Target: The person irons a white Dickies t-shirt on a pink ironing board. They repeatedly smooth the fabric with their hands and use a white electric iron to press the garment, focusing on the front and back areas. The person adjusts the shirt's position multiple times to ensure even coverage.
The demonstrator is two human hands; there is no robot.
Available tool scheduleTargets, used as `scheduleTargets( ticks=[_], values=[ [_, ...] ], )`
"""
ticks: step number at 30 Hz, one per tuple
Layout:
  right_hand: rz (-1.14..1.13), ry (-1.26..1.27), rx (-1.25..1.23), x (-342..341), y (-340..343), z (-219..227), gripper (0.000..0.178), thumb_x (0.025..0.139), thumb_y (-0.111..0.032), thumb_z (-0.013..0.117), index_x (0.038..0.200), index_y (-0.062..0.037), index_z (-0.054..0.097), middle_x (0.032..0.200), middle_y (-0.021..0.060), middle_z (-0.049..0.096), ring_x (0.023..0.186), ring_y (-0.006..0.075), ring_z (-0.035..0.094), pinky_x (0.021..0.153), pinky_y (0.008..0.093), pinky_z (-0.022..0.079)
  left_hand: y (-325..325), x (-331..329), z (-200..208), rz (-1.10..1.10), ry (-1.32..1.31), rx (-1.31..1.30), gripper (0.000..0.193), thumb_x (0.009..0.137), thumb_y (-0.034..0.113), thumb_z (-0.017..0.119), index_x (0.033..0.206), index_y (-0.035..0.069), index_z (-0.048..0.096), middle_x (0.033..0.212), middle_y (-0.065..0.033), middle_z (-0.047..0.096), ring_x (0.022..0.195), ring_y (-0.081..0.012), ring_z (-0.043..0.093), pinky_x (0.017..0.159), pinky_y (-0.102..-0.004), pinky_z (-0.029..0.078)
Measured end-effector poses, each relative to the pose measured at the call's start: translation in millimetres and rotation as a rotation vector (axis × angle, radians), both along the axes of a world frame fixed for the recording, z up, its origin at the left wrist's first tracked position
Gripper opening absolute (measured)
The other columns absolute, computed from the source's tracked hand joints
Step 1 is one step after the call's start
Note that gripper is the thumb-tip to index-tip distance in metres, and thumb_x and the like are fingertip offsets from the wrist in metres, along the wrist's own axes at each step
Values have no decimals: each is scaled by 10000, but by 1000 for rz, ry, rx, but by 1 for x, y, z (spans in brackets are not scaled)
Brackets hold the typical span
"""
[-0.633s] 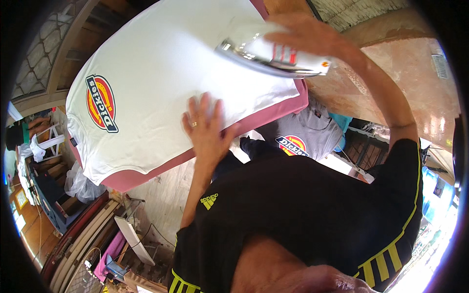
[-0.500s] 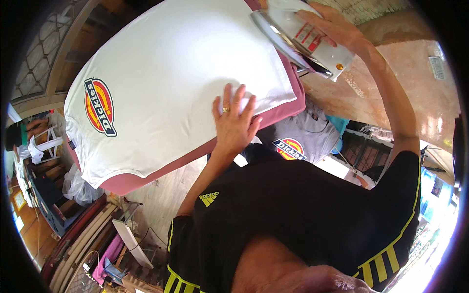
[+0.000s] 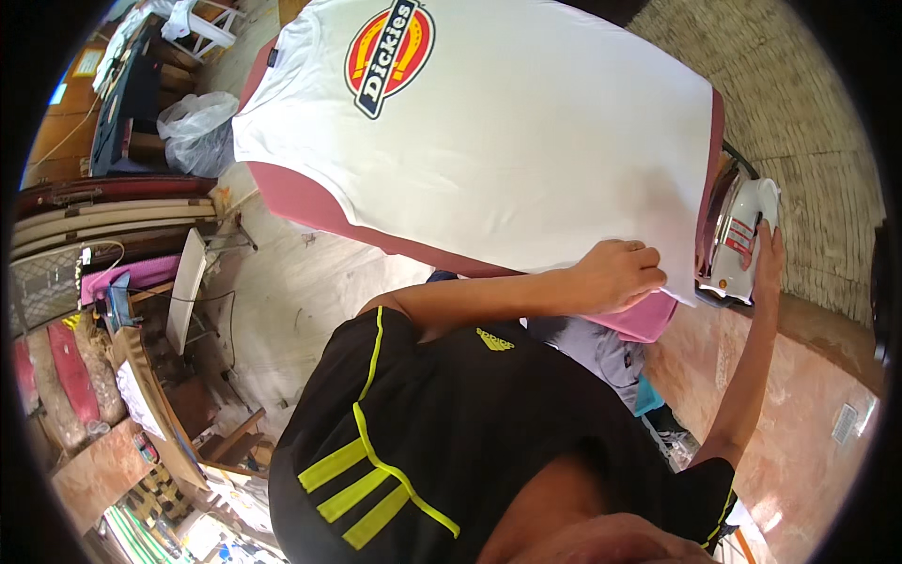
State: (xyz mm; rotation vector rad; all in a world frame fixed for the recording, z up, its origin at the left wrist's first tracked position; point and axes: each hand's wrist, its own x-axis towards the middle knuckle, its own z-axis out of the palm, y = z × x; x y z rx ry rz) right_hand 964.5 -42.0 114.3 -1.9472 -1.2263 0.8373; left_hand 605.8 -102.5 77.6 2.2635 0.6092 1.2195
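A white T-shirt [image 3: 564,141] with a red, yellow and dark printed emblem lies spread over a dusty-pink padded ironing board [image 3: 319,202]. My left hand [image 3: 620,275] is closed at the near right corner of the shirt, fingers curled and gripping the cloth by the hem. Off the board's right end, a white clothes iron [image 3: 740,235] with a shiny metal soleplate rests by a dark metal frame. My right hand [image 3: 769,263] holds the iron along its outer side; part of that grip is hidden.
A grey garment [image 3: 601,352] sits beneath the board's near edge. To the left are a clear plastic bag [image 3: 199,132], stacked long boards [image 3: 113,216] and a white folding table panel [image 3: 186,291]. A pinkish stone-like surface [image 3: 808,385] lies at the right.
My view has swung to the right. The iron has moved from beside the shirt's hem to the board's end. My left hand has gone from lying flat to gripping the hem corner.
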Motion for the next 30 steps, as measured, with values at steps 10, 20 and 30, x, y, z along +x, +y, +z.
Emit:
scheduleTargets(
  ticks=[10, 20, 30],
  values=[
    [721, -622, 406, -174, -67, 57, 892, 663, 69, 745, 1476, -104, 423, 1435, 144, 475, 1346, 335, 459, 1110, 432, 405, 13, -13, 14, -20, -117, -80, 188, 806, 125, 699, 974, 107, 616, 880, -65, 558, 805, -281, 610, 693, -407, 515],
    [734, -565, 327, -192, -71, 33, 426, 793, 64, 670, 1203, -46, 637, 1125, 66, 678, 1087, 222, 644, 1123, 473, 336, 7, -69, 16, 75, -14, -83, 391, 798, 290, 743, 1143, 133, 644, 1081, -61, 623, 1032, -288, 596, 839, -444, 477],
    [71, -92, 428, -122, -55, 41, 211, 949, -78, 628, 1150, -43, 679, 1138, 40, 670, 1000, 134, 622, 814, 273, 530, 7, -357, -17, 878, 608, -26, 684, 644, 292, 778, 1296, 194, 597, 1337, -74, 531, 1284, -304, 464, 1022, -529, 329]
  ],
)
